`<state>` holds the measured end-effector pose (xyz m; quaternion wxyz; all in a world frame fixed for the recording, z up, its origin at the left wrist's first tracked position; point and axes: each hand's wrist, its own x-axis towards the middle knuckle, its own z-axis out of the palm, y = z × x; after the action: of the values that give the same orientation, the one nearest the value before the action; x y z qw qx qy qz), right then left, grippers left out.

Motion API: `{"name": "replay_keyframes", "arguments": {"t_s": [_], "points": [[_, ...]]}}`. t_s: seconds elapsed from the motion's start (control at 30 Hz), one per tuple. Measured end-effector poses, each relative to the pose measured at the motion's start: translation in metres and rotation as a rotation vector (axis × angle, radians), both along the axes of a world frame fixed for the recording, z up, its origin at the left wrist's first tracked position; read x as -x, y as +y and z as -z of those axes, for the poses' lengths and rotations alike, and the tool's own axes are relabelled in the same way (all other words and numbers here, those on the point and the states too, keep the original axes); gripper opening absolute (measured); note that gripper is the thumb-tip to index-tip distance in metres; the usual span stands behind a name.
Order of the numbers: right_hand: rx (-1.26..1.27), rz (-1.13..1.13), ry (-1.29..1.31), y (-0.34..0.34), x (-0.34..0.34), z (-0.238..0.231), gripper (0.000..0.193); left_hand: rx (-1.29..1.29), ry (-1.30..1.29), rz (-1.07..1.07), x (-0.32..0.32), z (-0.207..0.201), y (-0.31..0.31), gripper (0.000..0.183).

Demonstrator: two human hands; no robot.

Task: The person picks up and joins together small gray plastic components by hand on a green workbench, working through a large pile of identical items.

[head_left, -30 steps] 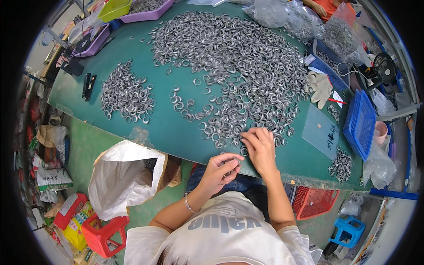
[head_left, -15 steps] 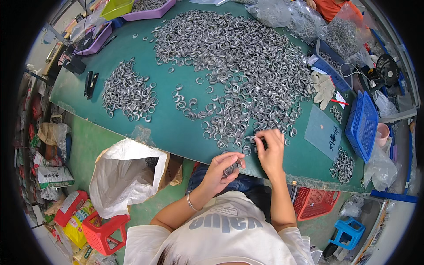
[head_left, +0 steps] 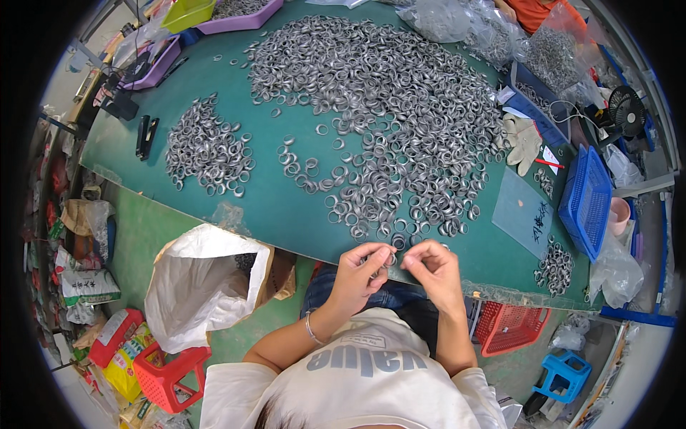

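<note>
A large heap of grey metal rings (head_left: 400, 93) covers much of the green table (head_left: 286, 229). My left hand (head_left: 362, 272) is closed round a few of these rings at the table's near edge, with one ring showing by its thumb and fingertips. Close beside it on the right is my right hand (head_left: 436, 275), its thumb and fingers drawn together in a pinch. Whatever lies between those fingertips, if anything, is too small to make out. Loose rings from the heap's near end lie just beyond both hands.
A smaller ring pile (head_left: 209, 150) lies left, beside a black stapler (head_left: 147, 137). An open white sack (head_left: 193, 286) stands below the table's left edge. At right are a blue basket (head_left: 584, 204), a glove (head_left: 523, 143) and another small ring pile (head_left: 554, 268). A red stool (head_left: 171, 375) stands lower left.
My right hand has drawn back from the near end of the heap toward me and now sits beside my left hand. The left hand has risen slightly and still holds rings.
</note>
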<state>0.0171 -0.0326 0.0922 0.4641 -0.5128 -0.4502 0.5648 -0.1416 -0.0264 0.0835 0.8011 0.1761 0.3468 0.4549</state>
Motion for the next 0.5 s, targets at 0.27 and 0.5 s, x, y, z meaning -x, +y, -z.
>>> {"name": "replay_keyframes", "arguments": {"t_s": [0.27,0.5], "points": [[-0.573,0.076,-0.918,0.013,0.009,0.015,0.013,0.196,-0.235,0.082,0.007,0.006,0.004,0.023],[0.147,0.236,0.497,-0.003,0.015,0.010,0.010,0.029,-0.141,0.110,0.005,0.002,0.000,0.035]]}}
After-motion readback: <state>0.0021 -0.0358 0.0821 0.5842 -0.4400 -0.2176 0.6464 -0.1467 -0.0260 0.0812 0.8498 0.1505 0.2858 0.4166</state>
